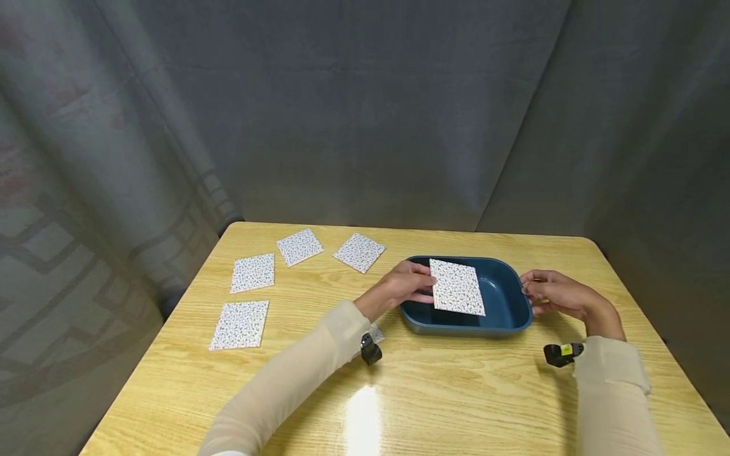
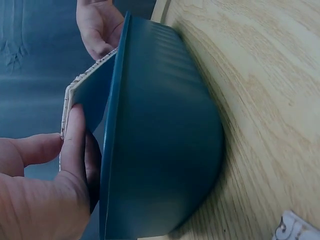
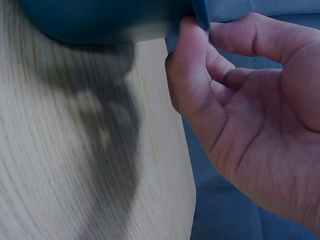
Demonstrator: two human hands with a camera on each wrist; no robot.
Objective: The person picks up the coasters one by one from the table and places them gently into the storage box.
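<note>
My left hand (image 1: 402, 284) pinches a thin square tile (image 1: 459, 288), white with a dark speckled pattern, by its left edge. It holds the tile tilted over a dark blue oblong tub (image 1: 467, 330). In the left wrist view, the thumb lies on the tile's patterned side and the fingers are behind it, close to the tub's rim (image 2: 112, 115). At the tub's right end, my right hand (image 1: 564, 296) grips the rim between thumb and forefinger, as the right wrist view shows; the other fingers are curled below it.
Several matching tiles lie flat on the left part of the wooden table (image 1: 456, 392), one of them (image 1: 359, 252) nearest the tub at the back. Another tile (image 1: 374, 332) is partly hidden under my left forearm. A grey curtain (image 1: 365, 126) hangs behind the table.
</note>
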